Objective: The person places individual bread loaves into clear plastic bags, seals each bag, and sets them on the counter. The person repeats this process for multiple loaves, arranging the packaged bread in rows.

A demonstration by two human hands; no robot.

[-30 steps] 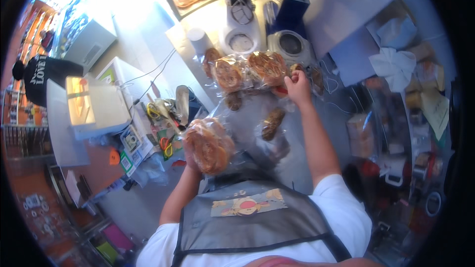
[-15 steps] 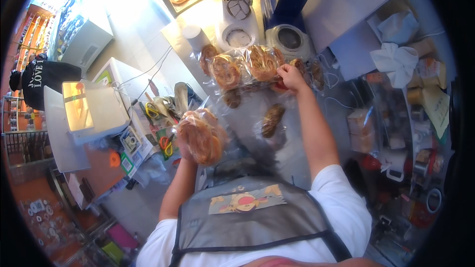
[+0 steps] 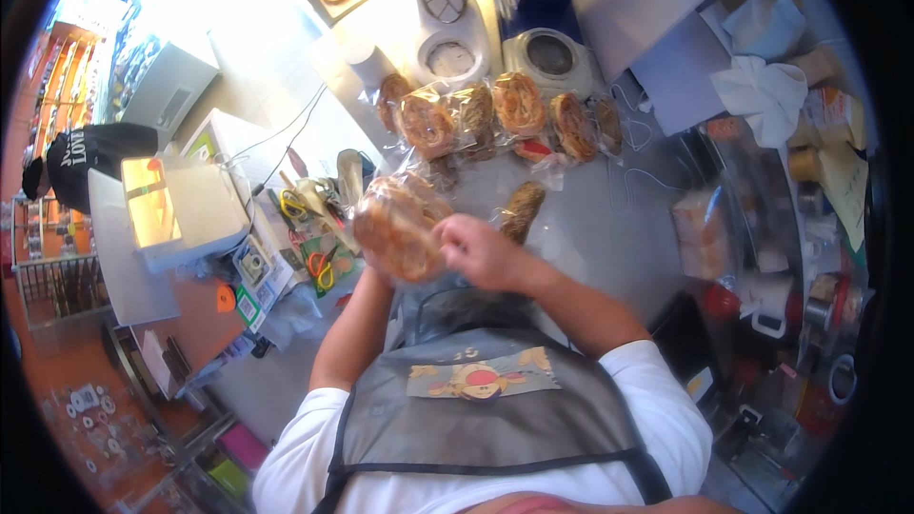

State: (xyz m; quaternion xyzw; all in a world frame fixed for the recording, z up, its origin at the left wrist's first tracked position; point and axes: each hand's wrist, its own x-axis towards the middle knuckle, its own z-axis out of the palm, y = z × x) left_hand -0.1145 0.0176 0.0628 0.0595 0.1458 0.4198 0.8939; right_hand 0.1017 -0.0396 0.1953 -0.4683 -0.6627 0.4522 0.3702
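My left hand (image 3: 377, 268) holds bagged bread (image 3: 400, 233), golden brown loaves in clear plastic, from below; the bread hides most of its fingers. At the bread's right side, my right hand (image 3: 481, 252) is closed, its curled fingers against the wrap. Just beyond that hand lies a dark, seeded bagged loaf (image 3: 522, 211) on the grey table. Farther back stands a row of bagged breads, among them a round golden one (image 3: 426, 124), a dark seeded one (image 3: 476, 119), another golden one (image 3: 519, 105) and a browner one (image 3: 573, 128).
Behind the row stand a white mixer (image 3: 447, 48) and a blue-and-white machine (image 3: 550, 48). Scissors with yellow handles (image 3: 321, 271) and other tools lie at left. Bagged sliced bread (image 3: 702, 228) is at right. Another person in black (image 3: 100, 157) is at far left.
My right hand has come back from the row of breads to the bagged bread in my left hand. The left hand has risen slightly and moved right; the breads in the row sit differently.
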